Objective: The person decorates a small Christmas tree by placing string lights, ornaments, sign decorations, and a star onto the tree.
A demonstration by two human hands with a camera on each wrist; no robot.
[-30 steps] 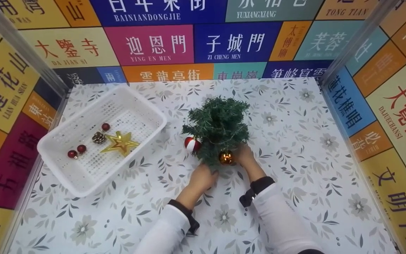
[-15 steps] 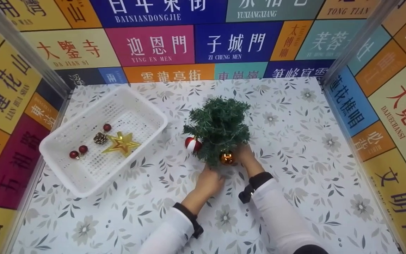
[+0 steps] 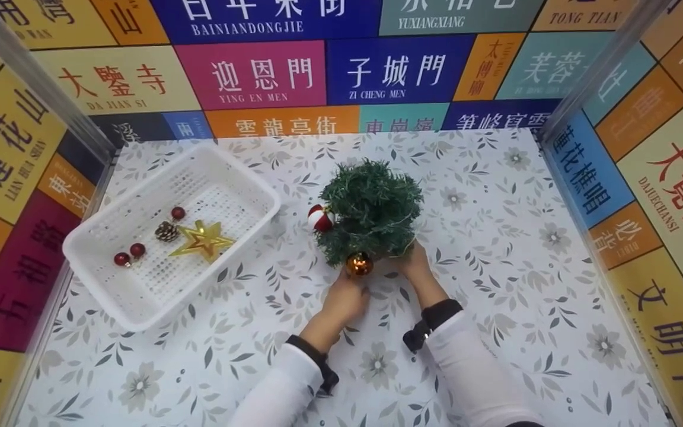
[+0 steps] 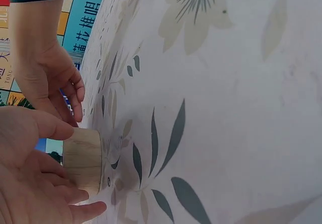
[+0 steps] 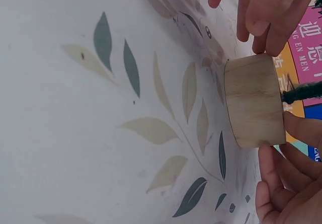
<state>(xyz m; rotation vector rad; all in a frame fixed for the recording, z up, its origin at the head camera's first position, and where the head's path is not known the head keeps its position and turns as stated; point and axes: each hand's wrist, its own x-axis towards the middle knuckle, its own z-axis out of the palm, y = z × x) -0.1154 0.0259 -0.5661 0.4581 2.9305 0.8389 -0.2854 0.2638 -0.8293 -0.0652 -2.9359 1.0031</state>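
A small green Christmas tree (image 3: 374,201) stands upright at mid-table. A red-and-white ball (image 3: 321,218) hangs at its left side, a shiny orange-gold ball (image 3: 359,264) at its front. Its round wooden base (image 5: 254,103) is hidden under the branches in the head view, but both wrist views show it on the tabletop. My left hand (image 3: 344,299) holds one side of this base, thumb and fingers spread around it. On the opposite side my right hand (image 3: 414,264) grips the base, its fingertips against the wood; branches cover part of that hand from above.
Left of the tree sits a white perforated basket (image 3: 98,296). In it lie a gold star (image 3: 204,241), a pinecone (image 3: 167,231) and small red balls (image 3: 137,250). Printed panels (image 3: 258,74) wall the table (image 3: 484,367) at the back and both sides.
The tree has turned clockwise as seen from above: the orange-gold ball moved left along the front, the red-and-white ball toward the back. My left hand shifted slightly; the basket stayed put.
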